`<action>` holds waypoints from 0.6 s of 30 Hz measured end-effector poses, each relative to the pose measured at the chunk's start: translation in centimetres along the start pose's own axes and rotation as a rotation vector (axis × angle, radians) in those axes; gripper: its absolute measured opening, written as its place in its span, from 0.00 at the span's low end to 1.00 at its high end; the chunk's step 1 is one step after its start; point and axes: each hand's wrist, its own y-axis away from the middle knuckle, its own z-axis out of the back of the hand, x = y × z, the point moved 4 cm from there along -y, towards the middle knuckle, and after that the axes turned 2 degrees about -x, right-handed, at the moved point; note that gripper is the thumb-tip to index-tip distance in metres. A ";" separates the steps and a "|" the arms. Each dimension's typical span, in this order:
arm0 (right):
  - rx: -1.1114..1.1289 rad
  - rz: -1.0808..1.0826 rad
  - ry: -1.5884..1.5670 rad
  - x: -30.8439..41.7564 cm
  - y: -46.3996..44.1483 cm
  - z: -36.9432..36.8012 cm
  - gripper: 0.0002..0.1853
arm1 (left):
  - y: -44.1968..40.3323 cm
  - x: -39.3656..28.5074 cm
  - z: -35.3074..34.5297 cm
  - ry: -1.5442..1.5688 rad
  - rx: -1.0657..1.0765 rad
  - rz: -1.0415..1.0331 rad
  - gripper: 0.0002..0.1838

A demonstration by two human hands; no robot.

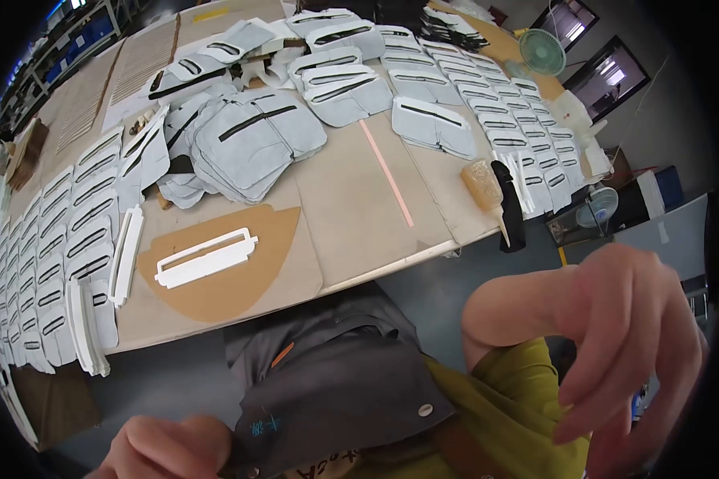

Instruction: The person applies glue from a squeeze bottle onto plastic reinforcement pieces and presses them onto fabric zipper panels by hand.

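My left hand (168, 449) is closed at the bottom edge of the view. Its fingers are curled at the edge of a dark grey apron (335, 399), which bears blue writing and a round snap. My right hand (631, 343) is raised at the right, its fingers bent and apart, with nothing visible in them. On the table in front lies a white slotted frame (206, 259) on a brown cardboard piece (248, 295). A bottle of amber glue (482, 185) with a pointed nozzle rests near the table's edge, beside a black object (510, 211).
Pale grey fabric panels with dark slots (252, 136) are piled mid-table. Rows of similar panels spread left (88, 215) and right (499, 104). White strips (84, 327) stand at the left edge. A pink strip (387, 174) lies mid-table. A green fan (542, 53) is behind.
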 end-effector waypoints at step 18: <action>-0.372 -1.092 0.995 -16.2 22.9 16.3 0.10 | -3.6 31.4 11.0 -1.558 0.559 0.267 0.35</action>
